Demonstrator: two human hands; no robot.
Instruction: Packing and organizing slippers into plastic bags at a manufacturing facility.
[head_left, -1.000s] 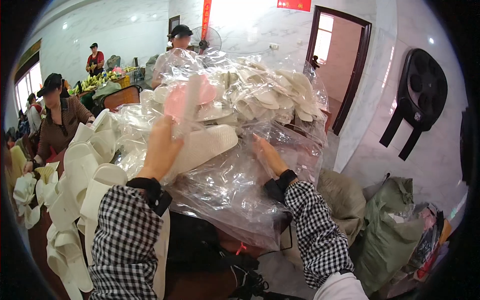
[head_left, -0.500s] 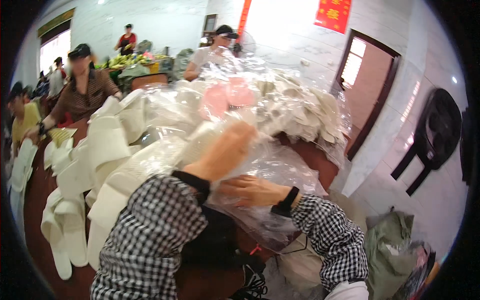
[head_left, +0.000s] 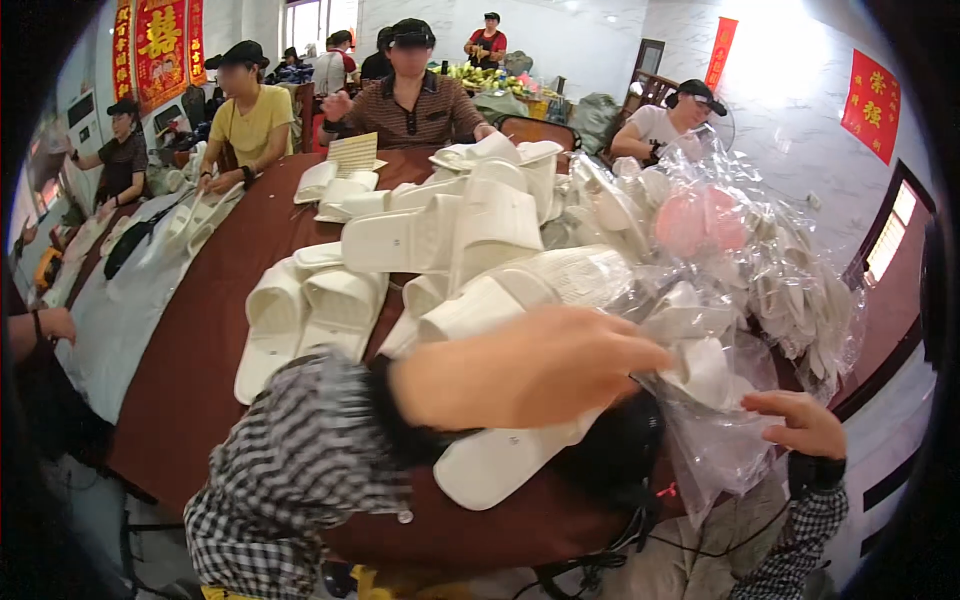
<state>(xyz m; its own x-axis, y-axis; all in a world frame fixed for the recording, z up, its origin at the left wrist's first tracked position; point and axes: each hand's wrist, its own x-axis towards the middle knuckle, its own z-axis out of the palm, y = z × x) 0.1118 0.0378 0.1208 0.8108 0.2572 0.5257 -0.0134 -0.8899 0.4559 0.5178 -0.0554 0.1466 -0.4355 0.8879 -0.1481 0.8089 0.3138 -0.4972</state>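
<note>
Slightly smeared, my left hand [head_left: 530,362] reaches right over the white slippers, its fingers stretched out by a clear plastic bag [head_left: 700,455]. A white slipper [head_left: 495,468] lies partly beneath this hand, near the table's front edge. On the bag's right side is my right hand [head_left: 805,425], thumb and fingers apart at the plastic. White slippers [head_left: 700,370] show through or beside the clear film between the hands; which, I cannot tell. A pile of white slippers [head_left: 500,225] spreads beyond my left hand, and a loose pair [head_left: 315,310] lies to its left.
Bagged slippers, including a pink pair [head_left: 700,220], heap at the far right. The brown table [head_left: 210,340] curves leftward to a pale strip [head_left: 130,330]. Co-workers sit along the far side, one in a brown top [head_left: 410,110]. A black item [head_left: 615,450] lies below my left hand.
The view has swung left, bringing more table and co-workers in. My hands have moved apart; a slipper now shows below my left hand.
</note>
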